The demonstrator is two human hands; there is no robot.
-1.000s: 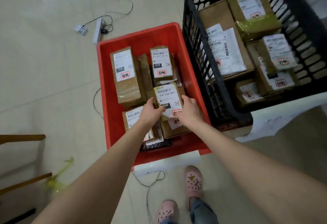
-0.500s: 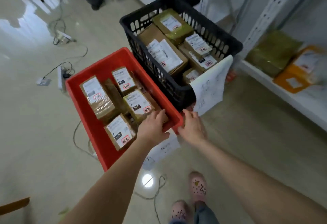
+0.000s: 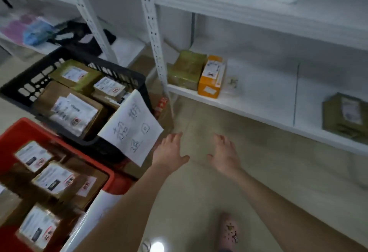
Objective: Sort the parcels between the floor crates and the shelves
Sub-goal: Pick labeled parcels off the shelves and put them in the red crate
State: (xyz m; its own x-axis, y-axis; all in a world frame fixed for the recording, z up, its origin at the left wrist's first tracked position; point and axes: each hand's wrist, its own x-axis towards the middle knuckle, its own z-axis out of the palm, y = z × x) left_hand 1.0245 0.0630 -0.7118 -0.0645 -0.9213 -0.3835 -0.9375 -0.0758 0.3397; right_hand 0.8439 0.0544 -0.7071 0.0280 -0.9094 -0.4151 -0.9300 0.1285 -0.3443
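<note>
- I stand on a pale floor [image 3: 258, 188] in front of white shelves [image 3: 249, 11].
- My left hand [image 3: 169, 152] and my right hand [image 3: 225, 157] reach out side by side above the floor, with a gap between them.
- My fingers [image 3: 175, 136] on both hands are spread wide and hold nothing.
- Just left of my left fingers hangs a white paper sign [image 3: 133, 130] with hand-drawn writing. I cannot tell if my hand touches it.
- The sign hangs on the near corner of a black crate [image 3: 20, 90], which is full of brown parcels [image 3: 49, 100] with white labels.
- Closer to me, left of my left arm, a red crate [image 3: 111, 174] holds more labelled parcels [image 3: 53, 178].
- Past my fingers, on the low shelf [image 3: 258, 100], a green-brown parcel [image 3: 186, 68] and an orange parcel [image 3: 212, 76] stand touching, side by side.
- Far to the right of my right fingers, a lone parcel [image 3: 346, 116] sits on the same shelf, well apart from the other two.
- Below my right arm I see one pink shoe [image 3: 229, 230].
</note>
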